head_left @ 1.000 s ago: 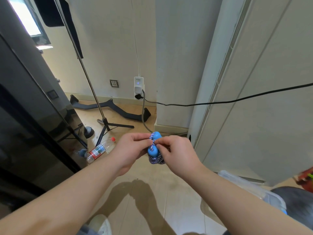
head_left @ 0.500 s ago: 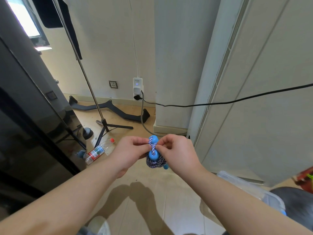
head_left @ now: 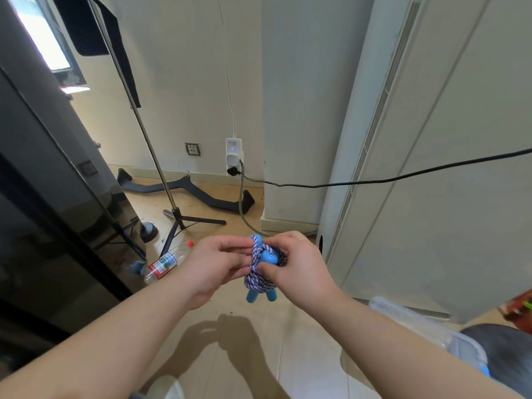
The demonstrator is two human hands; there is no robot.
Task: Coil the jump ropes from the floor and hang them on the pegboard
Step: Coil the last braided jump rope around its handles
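A: What are the hands doing?

B: The left hand (head_left: 214, 267) and right hand (head_left: 290, 264) both pinch the coiled blue-and-white braided jump rope with blue plastic handles (head_left: 259, 273), held at chest height above the tiled floor (head_left: 288, 355).

A: Anything different from a moment ago?

B: The bundle has turned; two handle ends now poke out below, and a strand crosses the top. Probably the tie-off wrap, so hanging comes next. No pegboard in view.

A: Around them?

B: A clear plastic bottle (head_left: 165, 262) lies on the floor to the left.
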